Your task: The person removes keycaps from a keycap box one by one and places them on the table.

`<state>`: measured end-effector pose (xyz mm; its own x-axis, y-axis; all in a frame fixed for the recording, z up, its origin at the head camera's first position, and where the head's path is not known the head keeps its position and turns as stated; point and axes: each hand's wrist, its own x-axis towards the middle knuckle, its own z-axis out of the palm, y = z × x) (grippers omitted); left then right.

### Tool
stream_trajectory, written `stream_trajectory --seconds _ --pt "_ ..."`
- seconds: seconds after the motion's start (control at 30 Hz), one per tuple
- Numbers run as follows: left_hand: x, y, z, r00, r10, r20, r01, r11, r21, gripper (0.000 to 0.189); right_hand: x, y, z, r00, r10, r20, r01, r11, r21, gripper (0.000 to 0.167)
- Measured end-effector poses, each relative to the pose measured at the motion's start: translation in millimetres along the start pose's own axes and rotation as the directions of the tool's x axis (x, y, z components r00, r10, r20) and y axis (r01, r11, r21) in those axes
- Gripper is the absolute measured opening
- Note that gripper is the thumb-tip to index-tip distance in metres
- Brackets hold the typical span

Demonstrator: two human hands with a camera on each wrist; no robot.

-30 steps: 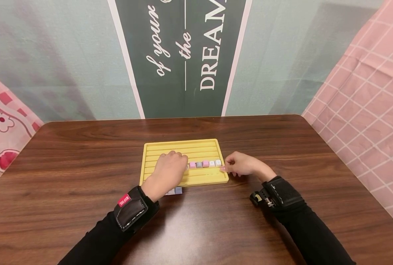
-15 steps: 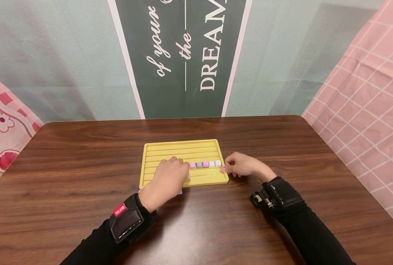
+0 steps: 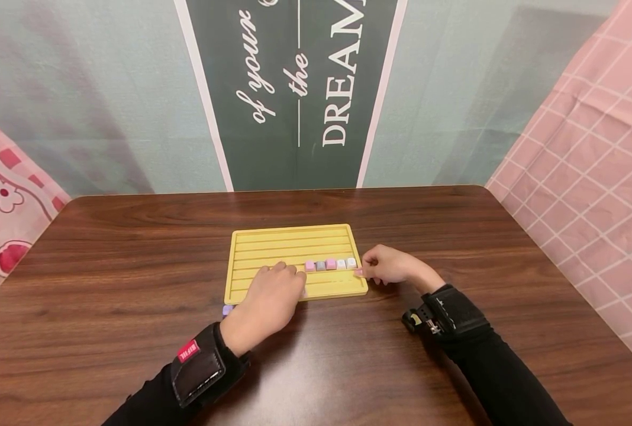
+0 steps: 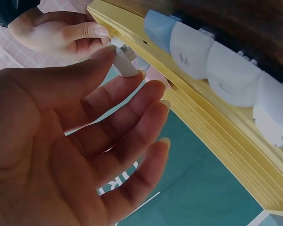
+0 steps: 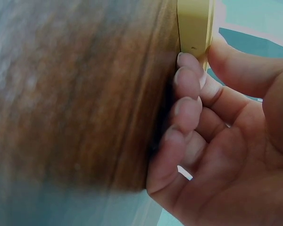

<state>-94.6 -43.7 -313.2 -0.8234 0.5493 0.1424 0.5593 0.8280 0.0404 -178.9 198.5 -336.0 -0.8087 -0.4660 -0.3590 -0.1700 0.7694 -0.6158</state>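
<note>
My left hand [image 3: 273,296] is over the front of a yellow ridged tray [image 3: 289,241]. Between its thumb and index finger it pinches a white keycap [image 4: 126,63], seen best in the left wrist view; the other fingers are spread and loosely bent. My right hand [image 3: 389,264] grips the tray's right edge, thumb at the rim and fingertips against the outer side. A short row of pink, grey and white keycaps [image 3: 330,264] sits in one groove, at its right end.
Along the tray's front side lie more keycaps, among them a blue one [image 4: 160,29] and a white one marked M [image 4: 189,51]. A purple keycap [image 3: 228,310] shows beside the left wrist. All stand on a brown wooden table [image 3: 428,219], with cloth hanging behind.
My left hand has drawn back from the row toward the tray's front edge, carrying the white keycap. A purple keycap has come into view at its left. My right hand stays put.
</note>
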Motion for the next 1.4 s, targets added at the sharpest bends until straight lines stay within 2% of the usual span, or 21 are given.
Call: stream_trajectory --seconds 0.37,0.7,1.07,1.23,1.4 --pt "-7.3 4.6 0.9 0.999 0.037 0.0 -0.037 0.999 0.007 0.012 0.0 1 0 1.0 0.026 0.005 -0.026 1.0 0.016 0.028" --pt "-9.2 10.8 4.7 0.999 0.027 0.041 -0.028 0.999 0.034 0.004 0.0 1 0 0.999 0.032 0.001 -0.032 0.999 0.013 0.028" --pt "-11.1 11.3 12.3 0.999 0.03 0.013 -0.031 0.997 0.07 0.005 -0.7 0 0 1.0 0.02 -0.006 -0.02 1.0 0.006 0.029" --pt "-10.6 11.0 13.1 1.0 0.019 0.023 -0.02 0.998 0.063 0.009 -0.7 1 0 1.0 0.026 -0.005 -0.026 1.0 -0.003 0.031" --pt "-10.2 10.9 13.2 1.0 0.011 0.007 -0.011 0.999 0.039 0.014 -0.8 1 0 1.0 0.026 -0.003 -0.026 1.0 0.0 0.03"
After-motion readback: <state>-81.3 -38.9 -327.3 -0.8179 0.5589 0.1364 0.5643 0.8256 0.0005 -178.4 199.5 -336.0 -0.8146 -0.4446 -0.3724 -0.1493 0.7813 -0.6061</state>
